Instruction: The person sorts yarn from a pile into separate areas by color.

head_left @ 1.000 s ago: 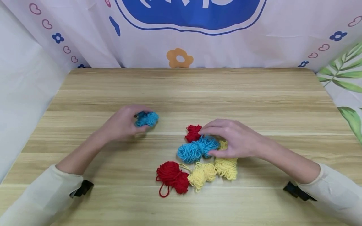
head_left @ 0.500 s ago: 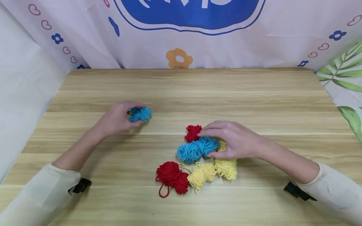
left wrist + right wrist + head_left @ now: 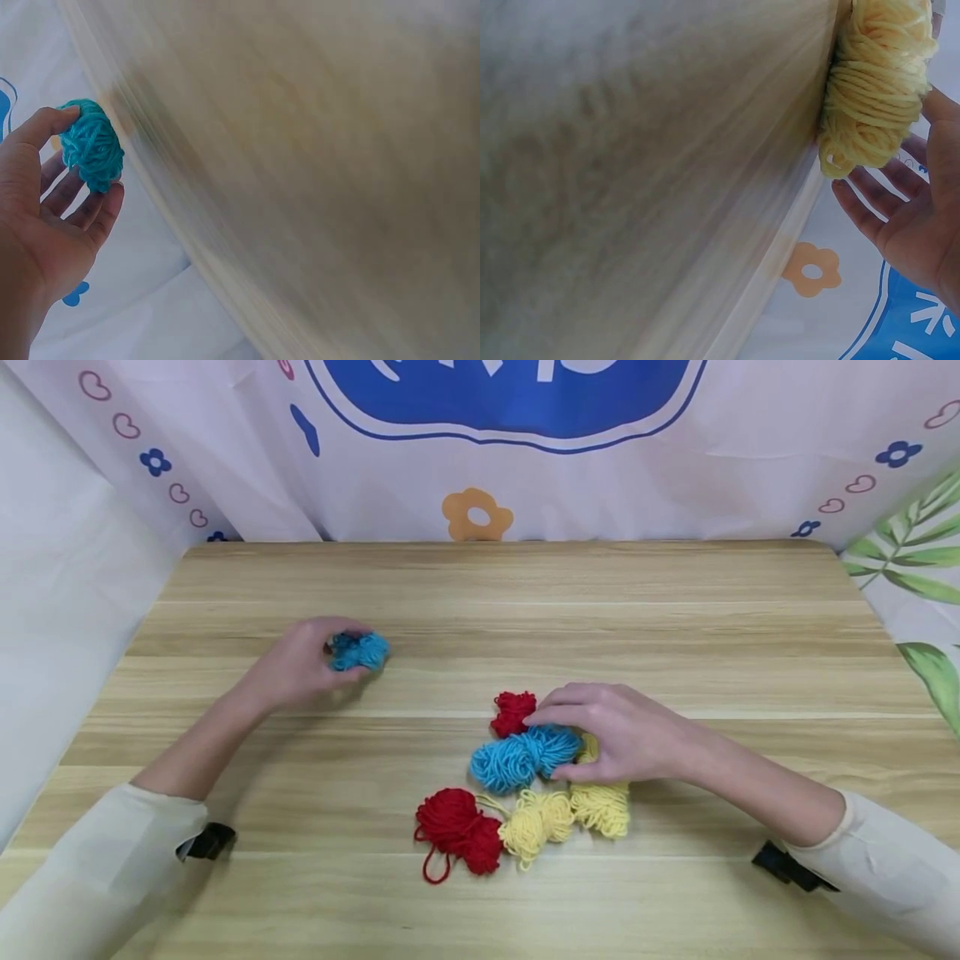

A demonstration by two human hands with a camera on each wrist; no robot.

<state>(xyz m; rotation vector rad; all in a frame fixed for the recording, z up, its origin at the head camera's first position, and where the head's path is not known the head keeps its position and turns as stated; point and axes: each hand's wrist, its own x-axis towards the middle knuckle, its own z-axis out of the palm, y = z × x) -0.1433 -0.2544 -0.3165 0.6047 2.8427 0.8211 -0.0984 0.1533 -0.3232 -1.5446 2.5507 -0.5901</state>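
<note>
My left hand (image 3: 294,662) pinches a small blue yarn bundle (image 3: 366,651) between thumb and fingers, over the left half of the table. In the left wrist view this blue bundle (image 3: 93,146) sits between thumb and fingertips. My right hand (image 3: 626,735) rests low over the right end of a larger blue yarn bundle (image 3: 510,762), fingers loosely spread, fingertips by a small red yarn bundle (image 3: 513,713). A yellow yarn bundle (image 3: 602,808) lies partly under that hand; in the right wrist view the yellow bundle (image 3: 877,90) hides the thumb.
A second yellow yarn bundle (image 3: 536,822) and a large red one (image 3: 457,831) with a loose loop lie nearer the front. All rest on a wood-grain table (image 3: 300,877). A printed white cloth (image 3: 600,493) hangs behind the far edge.
My left hand has moved left and farther back with the small blue yarn bundle. The right hand has barely shifted, and the bundles near it lie as before.
</note>
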